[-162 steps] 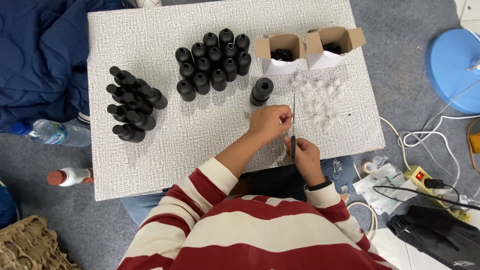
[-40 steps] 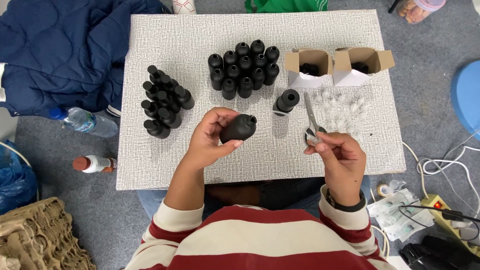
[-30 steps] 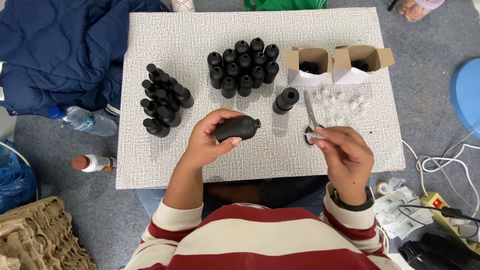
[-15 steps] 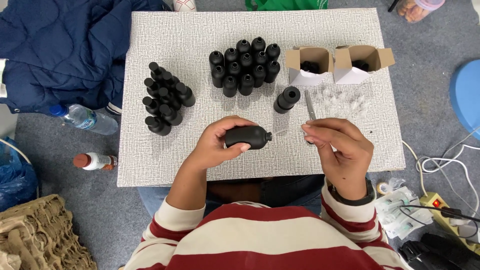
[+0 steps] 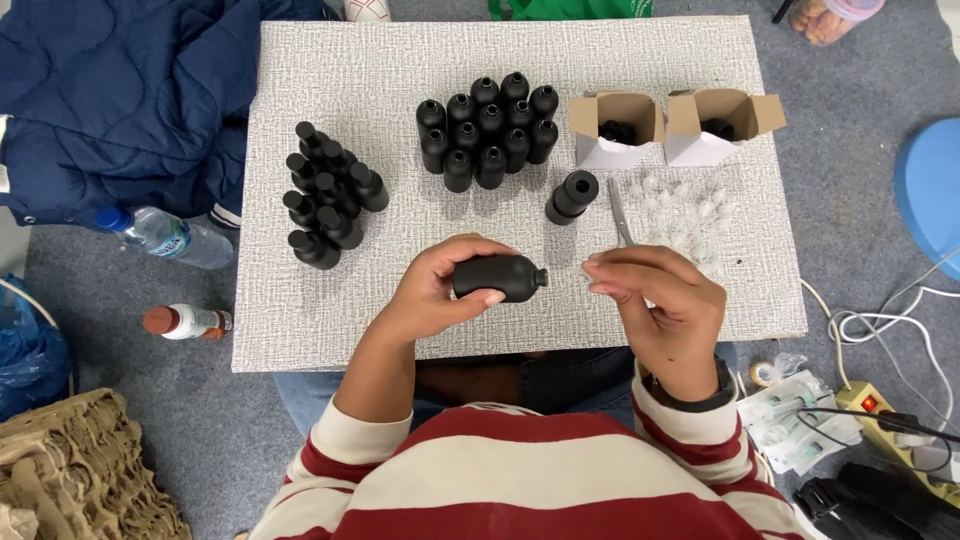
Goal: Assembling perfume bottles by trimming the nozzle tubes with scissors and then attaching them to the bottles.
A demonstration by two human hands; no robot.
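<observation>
Head view: your left hand (image 5: 430, 295) is gripping a black bottle (image 5: 497, 277) sideways over the table (image 5: 300, 330), its neck now turned toward your right hand (image 5: 660, 300), which is pinching something small I cannot make out. Tweezers (image 5: 620, 213) are lying free, and bare tabletop is sitting near the front edge.

A counter (image 5: 330, 330) with a pale grey, woven-textured top carries the work. At its far middle stands a tight cluster of upright black bottles (image 5: 487, 128). Toward the left lies a second group of black bottles (image 5: 328, 195), tipped on their sides and packed together. One single black bottle (image 5: 571, 196) stands alone near the middle. Two open white cardboard boxes (image 5: 672, 127) sit side by side at the far right, with small clear plastic pieces (image 5: 680, 210) scattered just below them and metal tweezers (image 5: 619, 213) beside those.
</observation>
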